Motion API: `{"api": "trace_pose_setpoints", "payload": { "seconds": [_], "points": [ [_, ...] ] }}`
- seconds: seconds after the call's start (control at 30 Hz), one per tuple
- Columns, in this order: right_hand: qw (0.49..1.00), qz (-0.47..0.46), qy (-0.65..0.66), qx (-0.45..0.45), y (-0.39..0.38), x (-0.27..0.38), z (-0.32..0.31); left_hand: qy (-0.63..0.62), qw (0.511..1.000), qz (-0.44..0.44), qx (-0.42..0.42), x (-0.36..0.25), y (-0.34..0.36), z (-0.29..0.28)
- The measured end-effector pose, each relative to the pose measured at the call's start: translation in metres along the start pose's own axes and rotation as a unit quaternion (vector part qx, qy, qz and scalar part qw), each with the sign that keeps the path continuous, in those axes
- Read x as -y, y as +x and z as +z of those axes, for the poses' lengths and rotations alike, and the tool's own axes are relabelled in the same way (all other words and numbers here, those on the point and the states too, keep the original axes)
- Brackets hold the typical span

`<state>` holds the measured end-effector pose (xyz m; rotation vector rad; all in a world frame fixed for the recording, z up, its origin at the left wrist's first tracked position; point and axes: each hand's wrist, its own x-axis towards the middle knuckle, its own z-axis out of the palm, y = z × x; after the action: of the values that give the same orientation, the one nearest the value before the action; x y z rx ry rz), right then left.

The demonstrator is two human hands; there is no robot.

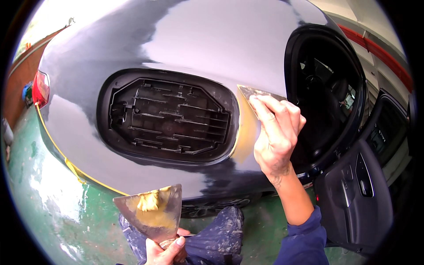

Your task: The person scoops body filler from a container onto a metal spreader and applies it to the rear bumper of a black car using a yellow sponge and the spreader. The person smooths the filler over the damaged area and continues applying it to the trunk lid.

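Observation:
My left hand (165,252) grips the handle of a broad putty knife (152,223) at the lower middle, blade up. A lump of yellow body filler (150,200) sits on that blade, with more smeared below it. My right hand (279,132) pinches a thin triangular spreader (269,95), pressed against the car's side panel. A strip of yellow filler (244,132) coats the panel between the black oval recess (168,117) and the door opening. The car body (198,39) is dark, with large dull grey sanded patches. My fingers partly hide the spreader.
An open car door (353,194) stands at the right, beside the dark door opening (322,92). Yellow tape (55,141) runs along the lower rear edge, below a red tail light (41,88). The green floor (48,198) shows wet-looking glare. A wheel (216,206) sits under the panel.

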<state>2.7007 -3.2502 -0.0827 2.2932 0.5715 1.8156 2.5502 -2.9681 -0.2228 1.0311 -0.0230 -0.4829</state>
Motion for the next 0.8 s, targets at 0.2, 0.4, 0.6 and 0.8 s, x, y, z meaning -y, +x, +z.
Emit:
{"api": "trace_pose_setpoints", "payload": {
  "seconds": [0.2,0.4,0.6,0.8],
  "points": [
    [1.000,-0.010,0.014,0.006,-0.001,0.006,0.005,-0.002,0.999,-0.026,-0.026,-0.002,0.000,-0.009],
    [0.999,0.010,0.025,0.018,0.009,0.004,-0.002,-0.007,1.000,-0.029,-0.006,-0.003,-0.003,-0.015],
    [0.999,0.008,0.029,0.045,0.006,0.008,-0.003,0.003,0.998,-0.050,-0.045,-0.002,0.001,-0.014],
    [0.997,0.012,0.027,0.066,-0.013,0.023,-0.015,0.001,0.998,-0.052,-0.039,0.001,0.004,-0.016]
  ]
}}
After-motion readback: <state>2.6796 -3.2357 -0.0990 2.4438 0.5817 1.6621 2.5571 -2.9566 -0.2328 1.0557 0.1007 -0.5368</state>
